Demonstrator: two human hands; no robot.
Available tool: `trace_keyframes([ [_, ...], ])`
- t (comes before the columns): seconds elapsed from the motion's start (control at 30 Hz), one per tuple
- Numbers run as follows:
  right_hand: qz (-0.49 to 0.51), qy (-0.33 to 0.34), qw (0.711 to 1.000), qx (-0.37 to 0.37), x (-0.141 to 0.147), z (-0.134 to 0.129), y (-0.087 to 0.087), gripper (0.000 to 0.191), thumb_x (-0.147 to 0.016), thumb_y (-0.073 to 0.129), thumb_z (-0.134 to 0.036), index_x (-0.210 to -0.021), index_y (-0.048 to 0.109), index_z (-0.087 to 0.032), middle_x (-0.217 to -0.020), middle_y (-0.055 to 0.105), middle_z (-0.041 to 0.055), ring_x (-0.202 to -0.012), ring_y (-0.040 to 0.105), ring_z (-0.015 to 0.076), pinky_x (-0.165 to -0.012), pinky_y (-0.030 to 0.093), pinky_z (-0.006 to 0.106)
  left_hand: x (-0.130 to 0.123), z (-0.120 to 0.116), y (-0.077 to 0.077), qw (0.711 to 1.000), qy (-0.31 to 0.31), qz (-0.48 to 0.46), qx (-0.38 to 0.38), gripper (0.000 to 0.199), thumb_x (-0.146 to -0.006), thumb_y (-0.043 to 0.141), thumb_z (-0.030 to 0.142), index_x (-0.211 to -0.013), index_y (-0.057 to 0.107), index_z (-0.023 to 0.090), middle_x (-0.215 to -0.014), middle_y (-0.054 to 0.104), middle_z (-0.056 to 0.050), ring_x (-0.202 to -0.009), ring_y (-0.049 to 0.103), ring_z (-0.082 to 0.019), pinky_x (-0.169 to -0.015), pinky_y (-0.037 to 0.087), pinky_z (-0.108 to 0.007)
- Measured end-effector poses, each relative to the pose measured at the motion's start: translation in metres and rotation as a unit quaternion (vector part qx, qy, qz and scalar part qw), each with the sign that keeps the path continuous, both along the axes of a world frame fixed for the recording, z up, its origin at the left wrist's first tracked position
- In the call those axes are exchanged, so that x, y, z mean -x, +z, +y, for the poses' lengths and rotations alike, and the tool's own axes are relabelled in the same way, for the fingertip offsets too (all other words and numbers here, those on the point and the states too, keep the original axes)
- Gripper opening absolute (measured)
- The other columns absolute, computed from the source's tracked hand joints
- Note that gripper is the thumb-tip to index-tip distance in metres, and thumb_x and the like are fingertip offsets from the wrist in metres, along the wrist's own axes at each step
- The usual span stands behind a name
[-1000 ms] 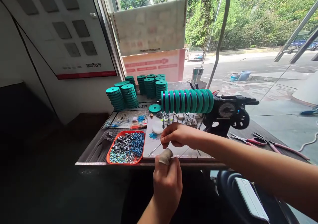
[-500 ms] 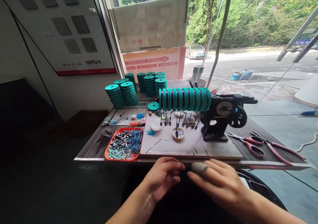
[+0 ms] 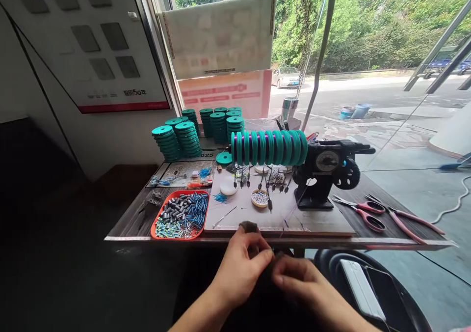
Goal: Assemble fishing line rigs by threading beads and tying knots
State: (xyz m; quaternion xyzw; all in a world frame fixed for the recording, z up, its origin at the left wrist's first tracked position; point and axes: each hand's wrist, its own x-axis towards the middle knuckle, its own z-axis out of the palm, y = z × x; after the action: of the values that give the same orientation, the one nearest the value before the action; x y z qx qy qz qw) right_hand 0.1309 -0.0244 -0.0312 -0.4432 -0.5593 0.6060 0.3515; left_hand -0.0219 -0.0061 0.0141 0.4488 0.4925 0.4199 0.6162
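My left hand (image 3: 243,261) is below the table's front edge, thumb and fingertips pinched together on something too small to make out. Close on its right, my right hand (image 3: 298,275) has its fingers curled and pressed together; what they hold is hidden. A dark wrap covers a finger of my left hand. Beyond both hands a row of green spools (image 3: 268,148) sits on the shaft of a black winding machine (image 3: 320,175), with small dark pieces hanging below. Under them stands a round dish (image 3: 260,198) of small pale beads.
An orange tray (image 3: 152,231) of small metal and blue parts stands at the left. Stacked green spools (image 3: 187,140) are behind it. Scissors (image 3: 368,214) and pliers (image 3: 408,221) lie at the right. A stool (image 3: 327,263) below bears a white device (image 3: 362,288) and a phone.
My right hand has curled its fingers and moved slightly down and left. My left hand has turned, its fingers now pinched. One hanging dark piece has swung right. The view has shifted slightly.
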Motion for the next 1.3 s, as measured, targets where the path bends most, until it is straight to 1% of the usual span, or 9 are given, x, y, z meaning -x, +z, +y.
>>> trace_keyframes([
  [0.17, -0.12, 0.071, 0.958, -0.252, 0.004, -0.002, 0.05, 0.018, -0.079, 0.053, -0.024, -0.067, 0.065, -0.016, -0.065, 0.057, 0.0024, -0.058, 0.051, 0.0115, -0.052, 0.038, 0.02, 0.003, -0.008, -0.024, 0.846, 0.056, 0.358, -0.392, 0.02, -0.078, 0.049, 0.007, -0.075, 0.068, 0.016, -0.088, 0.058, -0.01, -0.083, 0.057, -0.021, -0.074, 0.045, -0.03],
  [0.33, -0.121, 0.131, 0.972, -0.152, 0.032, 0.064, 0.099, 0.009, -0.075, 0.057, -0.018, -0.069, 0.063, -0.015, -0.064, 0.063, 0.0003, -0.053, 0.05, 0.0087, -0.05, 0.038, 0.019, 0.006, -0.009, -0.047, 0.716, 0.177, 0.442, -0.51, 0.024, -0.077, 0.056, 0.007, -0.092, 0.07, 0.02, -0.09, 0.065, -0.012, -0.084, 0.062, -0.024, -0.074, 0.048, -0.03],
  [0.5, -0.161, 0.166, 0.96, -0.156, 0.055, 0.101, 0.1, 0.009, -0.072, 0.061, -0.016, -0.064, 0.063, -0.012, -0.055, 0.06, -0.0011, -0.042, 0.042, 0.0062, -0.042, 0.033, 0.019, 0.006, -0.005, -0.027, 0.854, 0.154, 0.291, -0.403, 0.02, -0.074, 0.059, 0.008, -0.081, 0.073, 0.022, -0.086, 0.068, -0.009, -0.081, 0.059, -0.023, -0.074, 0.044, -0.031],
  [0.63, -0.19, 0.069, 0.927, -0.314, 0.026, 0.069, 0.081, 0.011, -0.079, 0.056, -0.016, -0.088, 0.063, -0.015, -0.076, 0.061, 0.0021, -0.059, 0.048, 0.0104, -0.057, 0.037, 0.023, 0.008, 0.003, -0.006, 0.991, 0.081, -0.103, 0.034, 0.01, -0.063, 0.069, 0.01, -0.057, 0.065, 0.017, -0.063, 0.058, -0.001, -0.058, 0.048, -0.009, -0.054, 0.037, -0.019],
  [0.77, -0.29, 0.024, 0.661, -0.692, -0.005, 0.037, 0.048, 0.025, -0.088, 0.041, -0.01, -0.082, 0.064, -0.016, -0.055, 0.05, -0.0005, -0.052, 0.045, 0.0129, -0.052, 0.032, 0.027, 0.011, 0.012, -0.003, 0.95, 0.024, -0.233, 0.208, 0.01, -0.054, 0.071, 0.011, -0.057, 0.062, 0.011, -0.059, 0.058, -0.001, -0.048, 0.043, -0.005, -0.043, 0.031, -0.015],
  [0.87, -0.312, 0.03, 0.588, -0.746, -0.006, 0.031, 0.031, 0.027, -0.088, 0.041, -0.006, -0.079, 0.065, -0.015, -0.053, 0.052, -0.0004, -0.05, 0.046, 0.0133, -0.051, 0.033, 0.029, 0.01, 0.012, -0.005, 0.933, 0.007, -0.265, 0.244, 0.013, -0.052, 0.072, 0.01, -0.055, 0.059, 0.011, -0.055, 0.054, 0.001, -0.047, 0.045, -0.003, -0.043, 0.031, -0.013],
  [0.97, -0.271, 0.0, 0.637, -0.722, -0.001, 0.033, 0.024, 0.029, -0.09, 0.04, -0.009, -0.077, 0.065, -0.016, -0.053, 0.054, 0.0001, -0.05, 0.048, 0.0131, -0.052, 0.036, 0.027, 0.007, 0.008, -0.005, 0.931, 0.002, -0.269, 0.245, 0.014, -0.051, 0.072, 0.01, -0.058, 0.06, 0.011, -0.057, 0.052, 0.003, -0.048, 0.043, -0.002, -0.043, 0.031, -0.011],
  [1.13, -0.089, 0.011, 0.971, -0.223, -0.002, 0.022, 0.004, 0.03, -0.087, 0.049, -0.041, -0.073, 0.061, -0.017, -0.054, 0.049, -0.0022, -0.047, 0.046, 0.01, -0.044, 0.036, 0.02, 0.003, 0.004, 0.0, 0.956, -0.033, -0.215, 0.196, 0.006, -0.056, 0.068, 0.013, -0.06, 0.063, 0.013, -0.059, 0.054, 0.001, -0.049, 0.043, -0.005, -0.046, 0.031, -0.015],
  [1.3, -0.081, 0.033, 0.98, -0.181, 0.002, -0.009, -0.017, 0.045, -0.081, 0.049, -0.056, -0.06, 0.057, -0.017, -0.053, 0.046, -0.0016, -0.046, 0.044, 0.0102, -0.042, 0.033, 0.02, 0.001, 0.001, 0.0, 1.0, -0.011, -0.026, 0.007, 0.012, -0.062, 0.065, 0.008, -0.053, 0.063, 0.016, -0.066, 0.051, -0.001, -0.058, 0.043, -0.011, -0.056, 0.036, -0.021],
])
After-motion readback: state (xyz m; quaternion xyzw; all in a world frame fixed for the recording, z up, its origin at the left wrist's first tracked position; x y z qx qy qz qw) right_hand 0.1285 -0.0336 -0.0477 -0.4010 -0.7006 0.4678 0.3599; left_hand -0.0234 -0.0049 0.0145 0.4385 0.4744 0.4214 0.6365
